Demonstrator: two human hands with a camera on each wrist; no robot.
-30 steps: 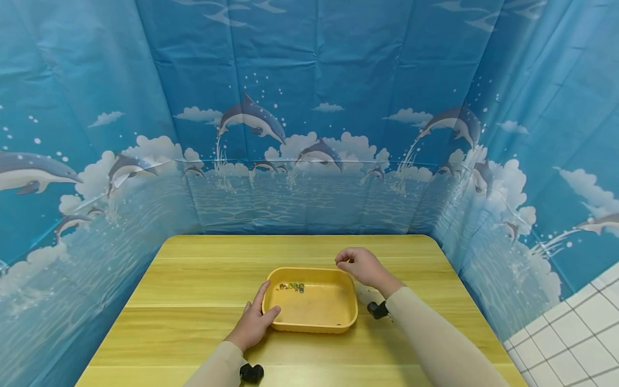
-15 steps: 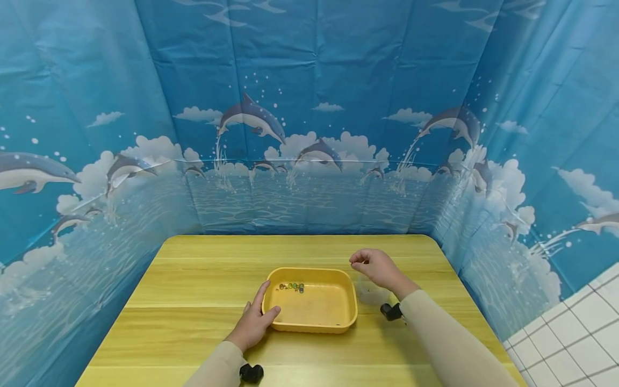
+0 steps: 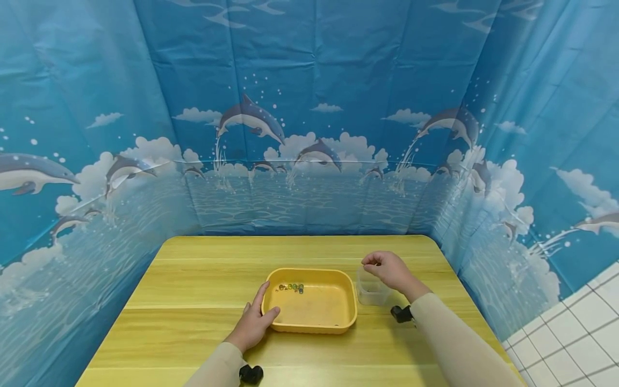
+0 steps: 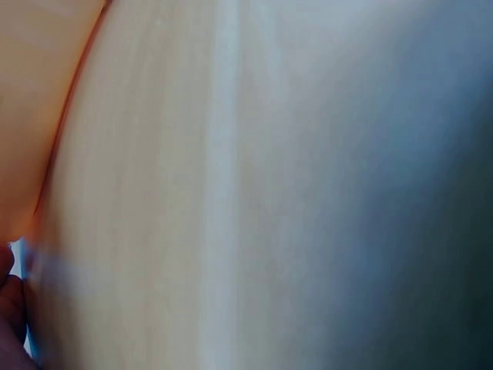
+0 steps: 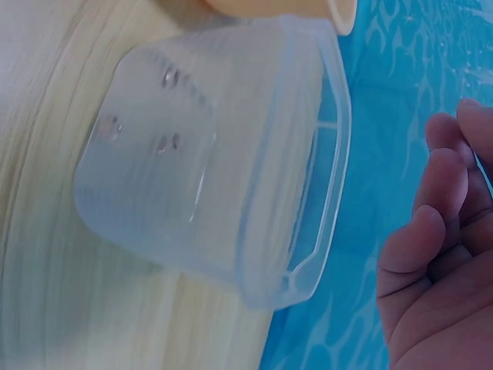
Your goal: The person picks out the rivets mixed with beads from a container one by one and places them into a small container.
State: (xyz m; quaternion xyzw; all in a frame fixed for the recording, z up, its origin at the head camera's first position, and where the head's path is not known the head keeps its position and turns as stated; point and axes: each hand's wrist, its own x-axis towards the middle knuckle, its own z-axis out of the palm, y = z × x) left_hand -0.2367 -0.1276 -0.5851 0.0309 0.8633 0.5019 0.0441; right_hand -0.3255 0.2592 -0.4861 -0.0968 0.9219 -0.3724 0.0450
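Note:
In the head view my left hand (image 3: 253, 321) holds the left side of a yellow tray (image 3: 314, 329), its thumb over the rim. Several small glassy marbles (image 3: 295, 286) and smaller bits lie at the tray's back left. To the right of the tray stands a clear plastic box (image 3: 371, 297). My right hand (image 3: 393, 270) is above this box, thumb and forefinger pinched together; what they hold is tiny and mostly hidden. From the right wrist, the box (image 5: 208, 169) shows a few small reddish pieces at its bottom, and my curled right fingers (image 5: 443, 185) are beyond its rim.
The yellow wood-look table (image 3: 193, 290) carries the tray and box. Blue dolphin-print curtains (image 3: 309, 199) surround its back and sides. White floor tiles (image 3: 570, 333) show at the lower right. The left wrist view is mostly blurred tabletop (image 4: 154, 185).
My right hand has moved right, from the tray's back right corner to above the clear box, fingertips staying pinched. The left hand and tray have not moved.

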